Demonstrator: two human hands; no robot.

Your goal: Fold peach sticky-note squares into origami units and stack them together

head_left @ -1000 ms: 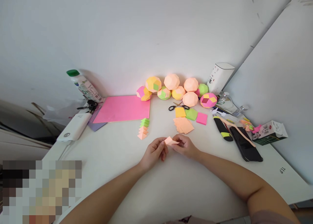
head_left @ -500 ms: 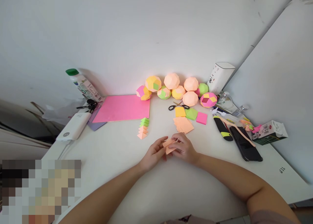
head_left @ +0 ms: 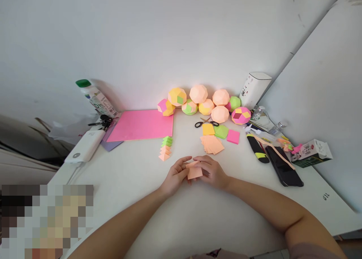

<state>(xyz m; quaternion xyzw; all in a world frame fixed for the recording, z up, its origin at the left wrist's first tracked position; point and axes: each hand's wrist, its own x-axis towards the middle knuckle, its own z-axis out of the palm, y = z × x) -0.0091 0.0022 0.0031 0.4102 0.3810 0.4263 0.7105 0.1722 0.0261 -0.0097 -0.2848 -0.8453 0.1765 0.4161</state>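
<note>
Between my hands is a peach paper square (head_left: 195, 171), raised just above the white table. My left hand (head_left: 175, 176) pinches its left edge, thumb in front. On the other side my right hand (head_left: 212, 172) has its fingers closed on the upper right of the sheet. A fan of loose peach sheets (head_left: 212, 144) lies beyond my right hand. To the far left of the hands, a row of folded green and peach paper units (head_left: 165, 149) overlaps in a line. Black-handled scissors (head_left: 206, 122) rest behind yellow (head_left: 208, 129), green (head_left: 221, 131) and pink (head_left: 233, 136) paper pads.
Several faceted paper balls (head_left: 198, 94) are heaped along the wall. A pink board (head_left: 143, 125) lies at back left, near a green-capped bottle (head_left: 97, 98) and a white power bank (head_left: 85, 146). At right are a cutter (head_left: 258, 148), a phone (head_left: 283, 166) and a small carton (head_left: 312, 153).
The peach paper has turned between my hands and now shows a flatter, squarer face toward me. My right fingers have shifted slightly; the things on the table stay put.
</note>
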